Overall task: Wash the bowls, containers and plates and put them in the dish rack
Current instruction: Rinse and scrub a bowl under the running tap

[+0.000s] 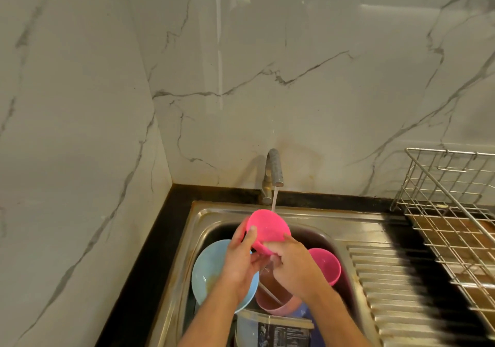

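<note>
I hold a bright pink bowl [267, 227] tilted over the sink [316, 219], just under the running tap [273, 170]. My left hand [241, 258] grips its left rim, thumb on the inside. My right hand [292, 263] holds the lower rim with curled fingers. Below them in the basin lie a light blue bowl [207, 271] with brown residue, a second pink bowl [328, 263], a pale pink divided container [273, 298] and a clear container [276, 328] with a printed label. The wire dish rack [452, 212] stands at the right with nothing in it.
A ribbed steel drainboard [375, 279] runs between basin and rack. Black countertop [160, 239] borders the sink on the left and back. Marble walls close in behind and to the left, meeting in a corner.
</note>
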